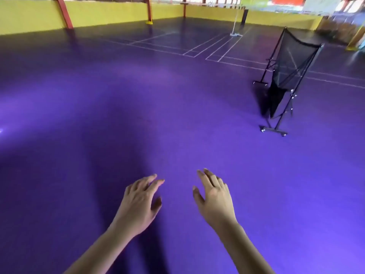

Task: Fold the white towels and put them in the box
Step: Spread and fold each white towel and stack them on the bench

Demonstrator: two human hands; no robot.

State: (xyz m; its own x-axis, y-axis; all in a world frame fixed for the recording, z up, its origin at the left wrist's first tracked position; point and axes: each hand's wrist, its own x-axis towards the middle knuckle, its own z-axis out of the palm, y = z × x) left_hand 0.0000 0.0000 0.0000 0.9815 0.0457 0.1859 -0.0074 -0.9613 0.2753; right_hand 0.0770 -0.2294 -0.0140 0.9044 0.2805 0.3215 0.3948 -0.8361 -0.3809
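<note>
Two empty hands are held out over a purple court floor.

The left hand (pixel 138 202) is seen palm down with its fingers (pixel 156 179) loosely spread and nothing gripped; the right hand (pixel 214 198) is likewise opened, fingers slightly curled, with nothing in its grip. The two hands are kept near each other but apart, bare forearms reaching in from the lower edge. Beneath them the purple floor (pixel 118 115) is shown, marked farther off with white court lines (pixel 197 50). A black mesh stand on a wheeled frame (pixel 284 76) is placed well to the right. A yellow low wall (pixel 108 10) with red posts (pixel 64 12) is seen at the back. No white towels or box can be found in the head view.
</note>
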